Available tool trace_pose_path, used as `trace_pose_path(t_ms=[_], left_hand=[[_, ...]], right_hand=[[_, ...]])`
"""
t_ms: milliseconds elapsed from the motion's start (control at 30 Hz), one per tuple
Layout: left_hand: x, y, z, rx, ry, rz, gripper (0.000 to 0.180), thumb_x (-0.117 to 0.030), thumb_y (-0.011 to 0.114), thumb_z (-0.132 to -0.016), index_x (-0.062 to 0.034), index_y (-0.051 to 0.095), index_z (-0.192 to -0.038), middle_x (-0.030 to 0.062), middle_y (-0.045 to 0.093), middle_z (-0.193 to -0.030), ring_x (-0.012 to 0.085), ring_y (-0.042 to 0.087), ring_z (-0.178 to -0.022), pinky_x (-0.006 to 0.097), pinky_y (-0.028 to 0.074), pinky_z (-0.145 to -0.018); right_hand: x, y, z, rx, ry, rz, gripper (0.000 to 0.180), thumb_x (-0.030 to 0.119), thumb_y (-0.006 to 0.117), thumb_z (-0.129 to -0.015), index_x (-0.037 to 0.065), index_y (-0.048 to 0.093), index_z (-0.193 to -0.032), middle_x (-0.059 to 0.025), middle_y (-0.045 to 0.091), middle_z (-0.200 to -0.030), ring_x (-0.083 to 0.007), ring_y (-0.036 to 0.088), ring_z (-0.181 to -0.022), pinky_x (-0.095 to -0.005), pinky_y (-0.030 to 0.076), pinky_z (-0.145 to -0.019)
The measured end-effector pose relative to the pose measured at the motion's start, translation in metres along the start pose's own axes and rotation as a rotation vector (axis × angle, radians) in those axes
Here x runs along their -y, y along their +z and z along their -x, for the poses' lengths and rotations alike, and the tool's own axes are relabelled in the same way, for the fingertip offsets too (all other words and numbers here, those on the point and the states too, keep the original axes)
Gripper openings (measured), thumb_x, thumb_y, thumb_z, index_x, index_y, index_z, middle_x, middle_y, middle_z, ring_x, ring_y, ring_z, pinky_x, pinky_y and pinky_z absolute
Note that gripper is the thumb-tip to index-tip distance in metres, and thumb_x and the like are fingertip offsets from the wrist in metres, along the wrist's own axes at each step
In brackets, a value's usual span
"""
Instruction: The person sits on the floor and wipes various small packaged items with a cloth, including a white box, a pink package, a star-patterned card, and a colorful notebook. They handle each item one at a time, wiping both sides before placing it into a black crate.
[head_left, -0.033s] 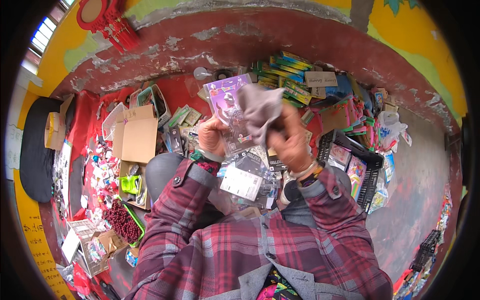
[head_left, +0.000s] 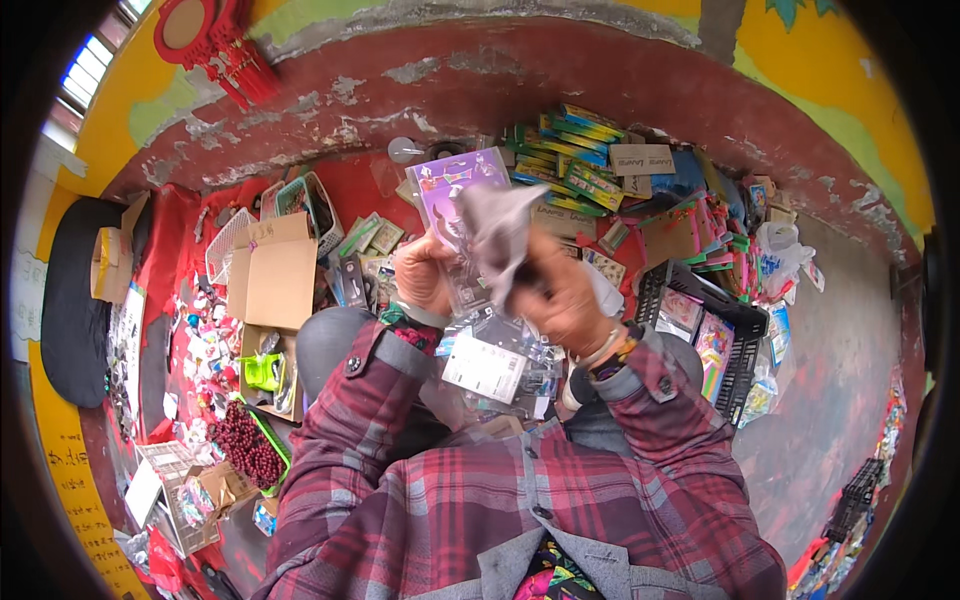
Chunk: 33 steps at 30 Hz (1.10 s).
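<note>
My left hand (head_left: 424,274) is closed on the side of a flat purple package (head_left: 452,178) with a dark figure printed on it. A grey-brown cloth (head_left: 495,228), blurred by motion, is bunched in my right hand (head_left: 566,292). The cloth lies over the right part of the package and hides some of it. Between my knees, below both hands, rest clear plastic-wrapped packets and a white label card (head_left: 484,367).
Stacked yellow-green boxes (head_left: 565,155) stand by the red wall. To the right are a black crate (head_left: 740,345) and pink-edged packs (head_left: 700,235). On the left are an open cardboard box (head_left: 272,280), a white-green basket (head_left: 322,210) and dark red beads (head_left: 243,445) in a green tray.
My right hand and the cloth have moved left and slightly down, so the cloth covers more of the package. My left hand has barely moved.
</note>
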<state>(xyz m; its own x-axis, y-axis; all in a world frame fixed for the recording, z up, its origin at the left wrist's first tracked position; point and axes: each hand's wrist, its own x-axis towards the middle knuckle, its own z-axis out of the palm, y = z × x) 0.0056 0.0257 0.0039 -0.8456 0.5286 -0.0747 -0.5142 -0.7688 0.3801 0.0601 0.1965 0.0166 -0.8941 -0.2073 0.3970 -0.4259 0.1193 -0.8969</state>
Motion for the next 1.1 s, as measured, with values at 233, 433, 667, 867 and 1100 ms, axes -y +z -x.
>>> trace_pose_path(t_ms=[233,433,667,867,1100], left_hand=[[0.016,0.005,0.003,0.066,0.064,-0.162,0.058,-0.052,0.029,-0.093,-0.0049,0.040,-0.125,0.0128,0.052,-0.116,0.0222,0.051,-0.108,0.040,0.036,-0.098],[0.050,-0.004,0.007,-0.208,-0.027,-0.282,0.053,-0.044,0.030,-0.095,-0.0092,0.032,-0.135,0.0085,0.041,-0.134,0.0223,0.043,-0.120,0.040,0.036,-0.100],[0.052,-0.009,-0.003,0.036,-0.112,-0.052,0.050,-0.041,0.034,-0.095,-0.0084,0.033,-0.133,0.0101,0.043,-0.132,0.0242,0.045,-0.119,0.039,0.037,-0.099],[0.024,-0.020,-0.012,0.063,0.093,0.112,0.058,-0.055,0.034,-0.090,-0.0099,0.047,-0.124,0.0088,0.053,-0.121,0.0254,0.051,-0.111,0.040,0.039,-0.097],[0.034,0.001,-0.006,-0.105,0.028,0.049,0.058,-0.054,0.035,-0.091,-0.0120,0.043,-0.129,0.0065,0.049,-0.128,0.0250,0.049,-0.114,0.041,0.040,-0.096]], right_hand=[[-0.012,0.016,-0.005,0.268,-0.406,0.777,0.048,0.042,0.047,-0.087,0.013,0.048,-0.126,-0.0089,0.041,-0.134,-0.0254,0.032,-0.129,-0.0458,0.016,-0.107],[-0.022,-0.006,-0.032,0.006,-0.291,0.802,0.047,0.029,0.054,-0.082,0.006,0.049,-0.123,-0.0145,0.043,-0.130,-0.0331,0.032,-0.127,-0.0464,0.024,-0.102],[-0.056,-0.007,-0.037,-0.160,-0.175,0.746,0.041,0.026,0.049,-0.088,0.002,0.050,-0.121,-0.0175,0.047,-0.127,-0.0323,0.041,-0.122,-0.0439,0.028,-0.102],[-0.030,0.029,-0.002,0.053,-0.253,0.650,0.048,0.033,0.048,-0.088,0.004,0.045,-0.127,-0.0158,0.044,-0.131,-0.0312,0.038,-0.124,-0.0427,0.027,-0.103],[-0.032,0.013,-0.013,0.013,-0.242,0.850,0.048,0.040,0.050,-0.087,0.007,0.052,-0.121,-0.0165,0.045,-0.130,-0.0321,0.037,-0.126,-0.0448,0.024,-0.104]])
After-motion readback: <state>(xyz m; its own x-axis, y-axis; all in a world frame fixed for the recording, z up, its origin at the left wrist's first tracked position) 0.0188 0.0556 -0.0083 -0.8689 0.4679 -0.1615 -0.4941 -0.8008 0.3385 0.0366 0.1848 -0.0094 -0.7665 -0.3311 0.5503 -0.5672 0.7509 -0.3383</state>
